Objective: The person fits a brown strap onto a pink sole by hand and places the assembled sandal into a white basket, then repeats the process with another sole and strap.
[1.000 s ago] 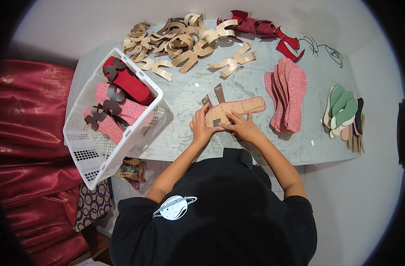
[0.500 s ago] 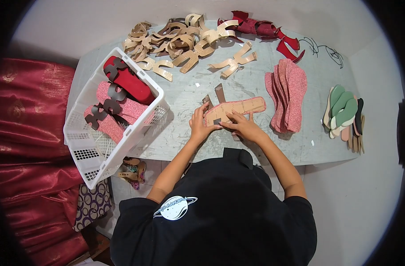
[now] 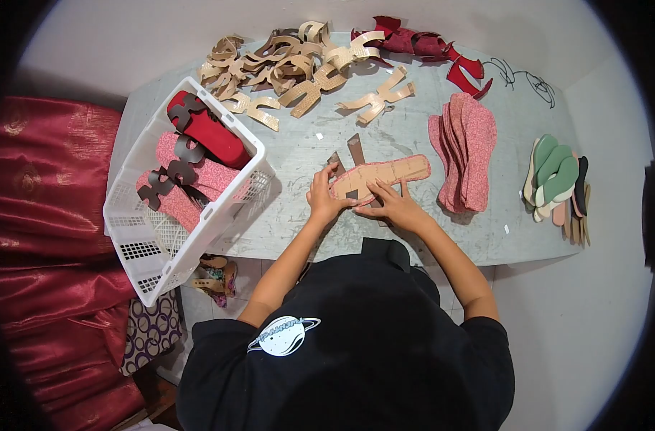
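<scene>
A shoe sole (image 3: 392,172) lies underside up on the table, tan with a pink rim and a small dark patch near its wide left end. Brown strap ends (image 3: 355,149) stick out beyond its far edge. My left hand (image 3: 323,199) grips the sole's wide end, with the thumb at the near edge and the fingers around the left side. My right hand (image 3: 398,208) rests on the near edge at mid-sole, its fingers spread over the tan surface and the strap beneath.
A white basket (image 3: 230,205) with pink and red soles stands at the left. Gold straps (image 3: 309,86) and red straps (image 3: 417,44) lie at the back. Right of the hands are stacked pink soles (image 3: 474,154), then green soles (image 3: 557,172) near the table's right end.
My right hand's fingers have shifted slightly along the near edge and spread a little more. My left hand stays at the wide end, and the sole has barely moved.
</scene>
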Motion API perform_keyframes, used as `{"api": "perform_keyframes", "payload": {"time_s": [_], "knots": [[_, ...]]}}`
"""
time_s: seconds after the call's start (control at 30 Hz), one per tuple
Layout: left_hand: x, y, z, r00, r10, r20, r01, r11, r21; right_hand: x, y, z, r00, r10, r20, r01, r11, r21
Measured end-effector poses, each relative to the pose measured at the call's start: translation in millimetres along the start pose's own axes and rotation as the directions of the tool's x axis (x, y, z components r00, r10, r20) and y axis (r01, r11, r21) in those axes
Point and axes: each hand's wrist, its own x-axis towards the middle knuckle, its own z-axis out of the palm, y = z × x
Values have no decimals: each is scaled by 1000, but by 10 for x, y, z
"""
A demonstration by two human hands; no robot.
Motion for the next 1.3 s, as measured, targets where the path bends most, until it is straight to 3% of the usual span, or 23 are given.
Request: {"api": "perform_keyframes", "payload": {"time_s": [0.23, 0.53, 0.83, 0.9, 0.93, 1.03, 1.1, 1.2, 1.3], "knots": [[19, 7, 13, 999, -42, -12, 41, 999, -28, 96, 7, 87, 1000, -12, 3, 12, 985, -172], [6, 42, -4, 999, -42, -24, 41, 999, -5, 112, 19, 5, 995, 0, 98, 9, 995, -96], [47, 20, -48, 998, -58, 12, 59, 991, -118, 168, 31, -29, 981, 34, 189, -17, 996, -90], [47, 47, -74, 975, -213, 64, 222, 916, -334, 155, 25, -32, 984, 33, 177, -19, 996, -82], [62, 37, -79, 975, -213, 63, 222, 916, -333, 154, 19, -33, 986, 30, 165, -17, 997, -76], [128, 31, -104, 975, -200, 94, 214, 960, -181, 157, 19, -17, 987, 30, 159, -14, 995, -100], [148, 30, -103, 994, -105, 39, 103, 993, 53, 158, 27, -9, 990, 20, 141, -7, 996, -89], [165, 27, -76, 995, -94, 15, 89, 980, 177, 139, 41, 8, 995, 3, 102, 8, 995, -102], [176, 47, -79, 993, -114, 17, 108, 976, 188, 147, 61, 67, 999, -15, 37, 20, 990, -136]]}}
